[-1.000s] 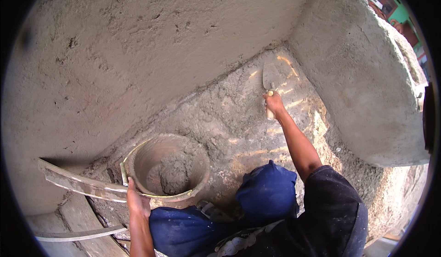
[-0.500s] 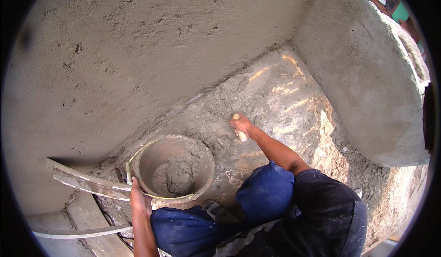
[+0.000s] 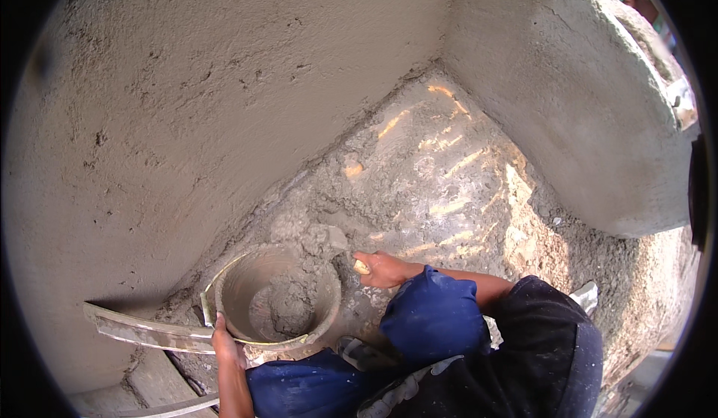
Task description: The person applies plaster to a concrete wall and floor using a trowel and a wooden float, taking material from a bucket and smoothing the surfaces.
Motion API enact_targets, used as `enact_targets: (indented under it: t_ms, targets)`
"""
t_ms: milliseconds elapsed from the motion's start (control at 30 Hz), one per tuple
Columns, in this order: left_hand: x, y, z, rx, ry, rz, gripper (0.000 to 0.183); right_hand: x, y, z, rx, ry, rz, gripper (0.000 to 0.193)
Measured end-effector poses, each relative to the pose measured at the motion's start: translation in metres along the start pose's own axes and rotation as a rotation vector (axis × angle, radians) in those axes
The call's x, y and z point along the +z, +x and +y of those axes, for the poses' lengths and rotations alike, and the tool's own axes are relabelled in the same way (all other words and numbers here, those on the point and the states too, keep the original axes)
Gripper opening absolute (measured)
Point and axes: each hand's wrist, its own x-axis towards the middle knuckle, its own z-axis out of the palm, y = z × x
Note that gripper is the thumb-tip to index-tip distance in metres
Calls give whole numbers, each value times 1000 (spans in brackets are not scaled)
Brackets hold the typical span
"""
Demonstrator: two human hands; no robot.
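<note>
My right hand (image 3: 385, 270) is closed around the light wooden handle of a trowel (image 3: 361, 266). Wet grey mortar (image 3: 299, 235) lies over the trowel's blade, just beyond the far right rim of a round bucket (image 3: 336, 302). My left hand (image 3: 228, 345) grips that bucket at its near left rim, where a pale yellowish handle runs along the edge. Inside the bucket sits a heap of mortar (image 3: 293, 302), with the inner wall coated grey. The bucket looks slightly tilted toward the trowel.
A plastered wall (image 3: 187, 119) rises at the left and back, meeting a second wall (image 3: 561, 104) on the right. Mortar is smeared over the floor (image 3: 426, 171) between them. A long straight board (image 3: 149, 333) lies left of the bucket, and another strip (image 3: 179, 407) nearer me.
My right hand has drawn the trowel back from the floor near the wall toward the bucket, bringing mortar with it. My left hand stays on the bucket. The view has shifted slightly.
</note>
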Motion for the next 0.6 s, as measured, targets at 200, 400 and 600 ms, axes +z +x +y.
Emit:
enact_targets:
  t_ms: [200,400,600]
  targets:
    - [-5,10,-1,29,76,-61,51,-35,8,-11,-71,-261,-18,36]
    - [-34,14,-4,-3,59,-52,52,-188,15,127,662,-371,776,47]
    - [-48,41,-1,55,74,-58,52,-243,6,194,724,-500,765,31]
